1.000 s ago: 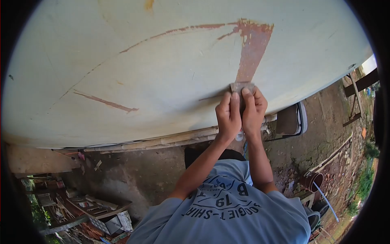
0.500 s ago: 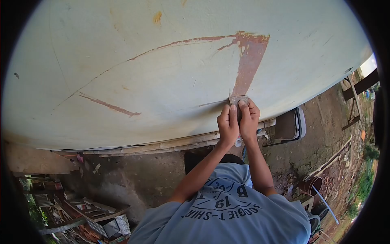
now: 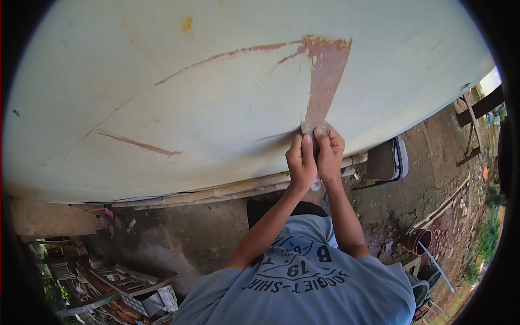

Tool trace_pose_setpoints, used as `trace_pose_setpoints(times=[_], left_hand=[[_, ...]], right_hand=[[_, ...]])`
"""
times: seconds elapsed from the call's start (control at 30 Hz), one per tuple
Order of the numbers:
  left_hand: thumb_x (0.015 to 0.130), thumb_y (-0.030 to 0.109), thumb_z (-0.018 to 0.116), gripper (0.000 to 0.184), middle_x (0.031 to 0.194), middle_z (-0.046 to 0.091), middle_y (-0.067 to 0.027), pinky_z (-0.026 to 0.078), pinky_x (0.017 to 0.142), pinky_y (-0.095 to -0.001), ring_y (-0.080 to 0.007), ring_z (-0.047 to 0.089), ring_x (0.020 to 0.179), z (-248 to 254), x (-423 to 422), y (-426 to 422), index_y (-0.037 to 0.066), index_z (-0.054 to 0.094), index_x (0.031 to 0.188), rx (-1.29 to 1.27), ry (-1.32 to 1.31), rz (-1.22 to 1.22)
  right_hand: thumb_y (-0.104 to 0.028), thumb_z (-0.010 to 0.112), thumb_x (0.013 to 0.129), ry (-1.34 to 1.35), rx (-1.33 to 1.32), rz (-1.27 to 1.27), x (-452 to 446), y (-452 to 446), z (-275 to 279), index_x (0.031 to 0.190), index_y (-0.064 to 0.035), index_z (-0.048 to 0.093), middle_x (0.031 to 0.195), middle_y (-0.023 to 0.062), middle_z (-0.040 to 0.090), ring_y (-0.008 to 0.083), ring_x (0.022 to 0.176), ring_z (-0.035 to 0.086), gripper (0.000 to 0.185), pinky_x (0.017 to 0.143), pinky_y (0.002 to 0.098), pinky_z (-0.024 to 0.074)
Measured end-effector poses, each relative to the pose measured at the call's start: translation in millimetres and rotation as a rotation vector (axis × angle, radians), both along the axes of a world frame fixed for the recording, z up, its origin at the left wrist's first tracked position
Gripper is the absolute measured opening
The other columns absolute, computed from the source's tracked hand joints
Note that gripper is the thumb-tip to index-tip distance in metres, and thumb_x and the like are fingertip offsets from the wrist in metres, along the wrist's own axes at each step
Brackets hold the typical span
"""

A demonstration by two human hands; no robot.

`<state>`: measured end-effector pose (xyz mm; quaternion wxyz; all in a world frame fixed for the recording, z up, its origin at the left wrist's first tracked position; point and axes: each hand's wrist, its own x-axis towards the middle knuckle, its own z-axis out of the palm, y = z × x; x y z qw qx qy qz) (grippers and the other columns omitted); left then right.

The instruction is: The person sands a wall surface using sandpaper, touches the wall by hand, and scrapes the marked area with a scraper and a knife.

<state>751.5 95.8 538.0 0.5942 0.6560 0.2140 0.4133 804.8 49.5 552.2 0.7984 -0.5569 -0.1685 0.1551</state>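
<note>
Both hands grip a small flat scraper (image 3: 310,128) against a large pale curved surface (image 3: 216,108). My left hand (image 3: 301,162) has its fingers closed on the tool's left side, and my right hand (image 3: 330,154) pinches its right side, thumbs close together. The blade edge touches the lower end of a wide reddish-brown strip (image 3: 326,81). From the strip's top a thin brown curved line runs left, and a short brown streak (image 3: 141,144) lies lower left. Part of the tool is hidden by my fingers.
Bamboo poles (image 3: 216,193) run under the surface's lower edge. A chair (image 3: 387,161) stands to the right, with a brown bucket (image 3: 417,240) farther down. Scrap wood (image 3: 122,284) is piled at the lower left, and a metal frame (image 3: 472,130) stands at the far right.
Both hands with the scraper have moved down along the strip since the first frame. In the last half second they shifted slightly left and up in view, along with the surface, as the view moved.
</note>
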Motion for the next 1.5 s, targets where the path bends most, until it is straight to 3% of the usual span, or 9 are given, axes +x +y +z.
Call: trace_pose_setpoints(times=[0.37, 0.5, 0.67, 0.73, 0.87, 1.03, 1.17, 1.3, 1.5], left_hand=[[0.105, 0.016, 0.044, 0.031, 0.066, 0.037, 0.0040, 0.031, 0.053, -0.0252, -0.0041, 0.033, 0.064, -4, 2, 1, 0.005, 0.042, 0.076, -0.001, -0.035, -0.021], [0.104, 0.018, 0.044, 0.031, 0.067, 0.041, 0.0039, 0.032, 0.054, -0.0244, -0.0034, 0.035, 0.066, 33, -2, 4, 0.004, 0.044, 0.077, -0.059, -0.035, -0.077], [0.105, 0.017, 0.044, 0.031, 0.066, 0.040, 0.0031, 0.032, 0.054, -0.0252, -0.0037, 0.034, 0.066, 17, 2, 3, 0.004, 0.043, 0.076, -0.004, -0.050, -0.034], [0.104, 0.017, 0.044, 0.031, 0.067, 0.040, 0.0030, 0.033, 0.055, -0.0250, -0.0038, 0.035, 0.066, 40, 0, 2, 0.004, 0.043, 0.076, 0.013, -0.056, -0.032], [0.105, 0.017, 0.044, 0.032, 0.065, 0.039, 0.0026, 0.032, 0.053, -0.0264, -0.0048, 0.033, 0.064, 17, 0, 2, 0.004, 0.042, 0.076, -0.003, -0.046, -0.038], [0.105, 0.018, 0.045, 0.031, 0.067, 0.041, 0.0033, 0.032, 0.054, -0.0254, -0.0046, 0.034, 0.065, 52, -2, 5, 0.004, 0.043, 0.078, -0.050, -0.069, -0.089], [0.104, 0.018, 0.046, 0.031, 0.067, 0.040, 0.0034, 0.030, 0.052, -0.0257, -0.0045, 0.033, 0.064, 15, 0, 2, 0.004, 0.043, 0.077, -0.012, -0.045, -0.028], [0.104, 0.017, 0.046, 0.031, 0.066, 0.040, 0.0038, 0.031, 0.052, -0.0260, -0.0039, 0.033, 0.064, 55, -2, 7, 0.004, 0.043, 0.077, -0.033, -0.099, -0.067], [0.104, 0.016, 0.045, 0.031, 0.066, 0.040, 0.0032, 0.032, 0.053, -0.0256, -0.0040, 0.034, 0.065, 35, 7, 9, 0.004, 0.043, 0.076, 0.041, -0.076, -0.033]], right_hand=[[-0.012, 0.054, 0.098, -0.014, 0.052, -0.046, 2, 8, 13, 0.080, -0.0035, 0.059, 0.071, -0.0069, 0.054, 0.0000, 0.063, 0.041, 0.020, 0.054, 0.0191, 0.0339], [-0.012, 0.055, 0.098, 0.029, 0.027, -0.042, -12, 0, 27, 0.080, -0.0038, 0.059, 0.072, -0.0068, 0.055, -0.0002, 0.063, 0.042, 0.020, 0.054, 0.0189, 0.0346], [-0.014, 0.056, 0.098, 0.011, 0.026, -0.088, -7, 6, 28, 0.076, -0.0051, 0.056, 0.068, -0.0079, 0.052, -0.0004, 0.062, 0.040, 0.024, 0.052, 0.0195, 0.0331], [-0.013, 0.056, 0.098, 0.010, 0.031, -0.056, -9, 2, 29, 0.075, -0.0053, 0.055, 0.068, -0.0081, 0.051, -0.0004, 0.062, 0.039, 0.024, 0.052, 0.0199, 0.0327], [-0.013, 0.056, 0.098, -0.033, 0.006, -0.079, -5, 1, 21, 0.075, -0.0049, 0.055, 0.069, -0.0077, 0.052, 0.0001, 0.062, 0.040, 0.024, 0.053, 0.0197, 0.0330], [-0.014, 0.056, 0.098, -0.018, 0.059, -0.041, -7, 2, 58, 0.076, -0.0053, 0.056, 0.069, -0.0074, 0.054, -0.0004, 0.063, 0.042, 0.023, 0.054, 0.0196, 0.0350], [-0.014, 0.055, 0.098, -0.011, 0.001, -0.101, -8, 5, 25, 0.078, -0.0044, 0.058, 0.070, -0.0070, 0.055, -0.0001, 0.061, 0.041, 0.022, 0.053, 0.0197, 0.0347], [-0.013, 0.055, 0.098, -0.051, 0.054, -0.007, -7, 0, 63, 0.082, -0.0030, 0.061, 0.072, -0.0066, 0.056, 0.0003, 0.064, 0.043, 0.019, 0.056, 0.0194, 0.0353], [-0.013, 0.055, 0.098, -0.047, 0.055, -0.065, 0, 8, 45, 0.080, -0.0032, 0.060, 0.071, -0.0066, 0.055, 0.0000, 0.064, 0.042, 0.020, 0.054, 0.0198, 0.0351]])
